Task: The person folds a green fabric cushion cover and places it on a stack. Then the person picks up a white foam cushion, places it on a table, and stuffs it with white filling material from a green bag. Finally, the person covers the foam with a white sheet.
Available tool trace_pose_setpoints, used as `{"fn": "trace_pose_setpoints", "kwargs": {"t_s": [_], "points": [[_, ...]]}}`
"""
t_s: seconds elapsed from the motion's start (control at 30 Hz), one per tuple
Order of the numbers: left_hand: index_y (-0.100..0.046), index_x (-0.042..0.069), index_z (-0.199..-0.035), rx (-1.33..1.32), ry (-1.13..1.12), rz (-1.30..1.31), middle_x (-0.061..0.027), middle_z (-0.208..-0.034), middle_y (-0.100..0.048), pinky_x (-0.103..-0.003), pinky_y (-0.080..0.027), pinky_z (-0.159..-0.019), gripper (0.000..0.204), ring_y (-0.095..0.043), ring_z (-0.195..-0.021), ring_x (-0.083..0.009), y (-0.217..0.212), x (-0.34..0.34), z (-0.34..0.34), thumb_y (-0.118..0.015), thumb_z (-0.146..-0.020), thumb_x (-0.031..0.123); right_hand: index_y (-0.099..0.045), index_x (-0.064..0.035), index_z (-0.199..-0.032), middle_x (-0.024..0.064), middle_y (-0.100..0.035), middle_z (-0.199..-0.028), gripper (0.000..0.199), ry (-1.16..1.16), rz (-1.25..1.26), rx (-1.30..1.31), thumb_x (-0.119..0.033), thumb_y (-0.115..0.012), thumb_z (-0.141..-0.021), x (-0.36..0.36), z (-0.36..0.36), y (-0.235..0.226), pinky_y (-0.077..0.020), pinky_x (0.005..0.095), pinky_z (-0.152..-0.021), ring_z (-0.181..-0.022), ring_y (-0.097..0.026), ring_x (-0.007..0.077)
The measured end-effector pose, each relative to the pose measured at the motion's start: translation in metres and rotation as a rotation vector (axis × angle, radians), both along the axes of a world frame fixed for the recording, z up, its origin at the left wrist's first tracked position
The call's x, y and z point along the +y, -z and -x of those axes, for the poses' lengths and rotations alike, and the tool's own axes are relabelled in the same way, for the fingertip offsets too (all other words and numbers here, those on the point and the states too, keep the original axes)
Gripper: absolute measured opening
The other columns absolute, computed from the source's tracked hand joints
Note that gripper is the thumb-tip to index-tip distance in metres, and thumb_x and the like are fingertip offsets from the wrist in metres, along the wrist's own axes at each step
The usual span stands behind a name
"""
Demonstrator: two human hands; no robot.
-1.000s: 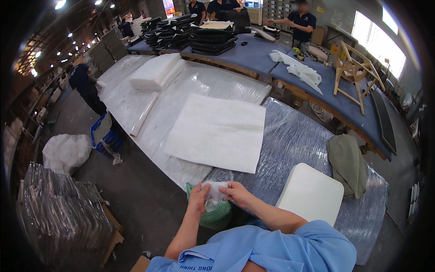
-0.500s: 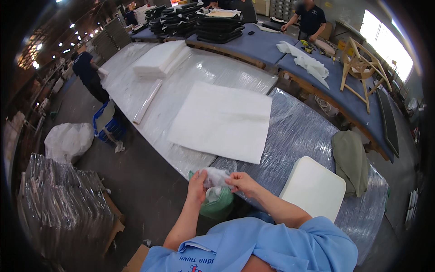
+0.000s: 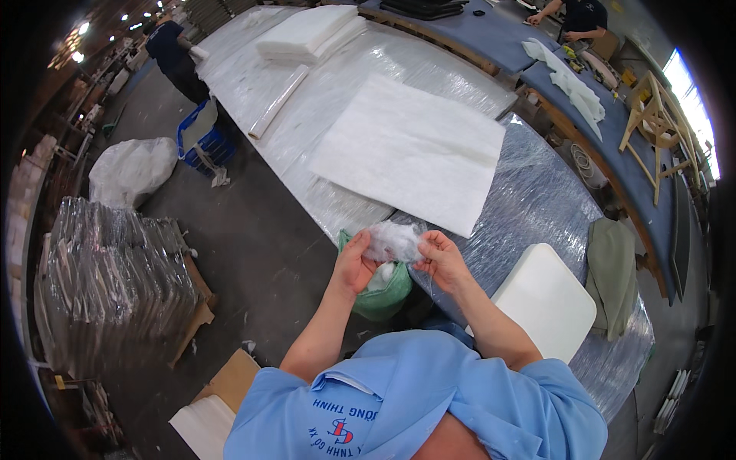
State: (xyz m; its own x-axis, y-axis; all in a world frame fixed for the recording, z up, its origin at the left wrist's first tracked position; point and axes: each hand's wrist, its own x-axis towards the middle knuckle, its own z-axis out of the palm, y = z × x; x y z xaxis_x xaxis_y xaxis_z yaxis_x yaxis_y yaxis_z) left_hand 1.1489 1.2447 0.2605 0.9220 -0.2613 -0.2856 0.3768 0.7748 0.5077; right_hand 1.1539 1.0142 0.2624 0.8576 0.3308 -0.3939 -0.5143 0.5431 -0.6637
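A tuft of white fibre stuffing (image 3: pixel 392 241), loose and wispy, stretches between my two hands near the table's edge. My left hand (image 3: pixel 357 262) pinches one end of it, fingers curled. The other end is gripped by the fingertips of my right hand (image 3: pixel 441 259). Directly below hangs or stands a green sack (image 3: pixel 386 293) with more white fluff in its mouth. Beyond my hands, a square sheet of white wadding (image 3: pixel 414 149) lies across the plastic-wrapped table. To the right of my right forearm is a cream seat cushion (image 3: pixel 546 300) with rounded corners.
An olive cloth (image 3: pixel 612 276) lies beside the cushion. Farther off are a clear film roll (image 3: pixel 279 101) and stacked wadding (image 3: pixel 307 34). A blue basket (image 3: pixel 205 142), a white bag (image 3: pixel 132 170) and wrapped panels (image 3: pixel 115 284) stand on the left floor. Two people work farther away.
My hands have drawn somewhat apart, and the stuffing between them is spread wider and looser. The view has tilted downward, so the table's things sit higher in it.
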Motion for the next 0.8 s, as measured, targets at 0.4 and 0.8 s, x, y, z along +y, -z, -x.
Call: {"fn": "trace_pose_setpoints", "kwargs": {"t_s": [0.4, 0.8], "points": [[-0.062, 0.002, -0.130, 0.088, 0.020, -0.412, -0.0084, -0.114, -0.071, -0.035, -0.059, -0.084, 0.034, -0.071, -0.097, -0.0189, 0.019, 0.014, 0.000, -0.061, -0.104, 0.024, -0.069, -0.0088, -0.109, -0.0001, -0.071, -0.094, 0.015, -0.108, 0.350, -0.015, -0.019, -0.068, -0.098, 0.027, -0.024, 0.006, -0.0497, 0.0270, -0.061, -0.078, -0.064, 0.0099], [-0.056, 0.009, -0.142, -0.485, 0.438, -1.833, -0.0199, -0.130, -0.064, -0.048, -0.056, -0.088, 0.050, -0.069, -0.104, -0.0359, 0.118, 0.050, 0.075, -0.065, -0.095, 0.021, -0.075, -0.0114, -0.105, 0.0133, -0.070, -0.097, 0.029, -0.203, 1.051, -0.671, -0.002, -0.060, -0.082, 0.055, -0.057, 0.069, -0.0533, 0.0398, -0.079, -0.090, -0.068, 0.0293]]}}
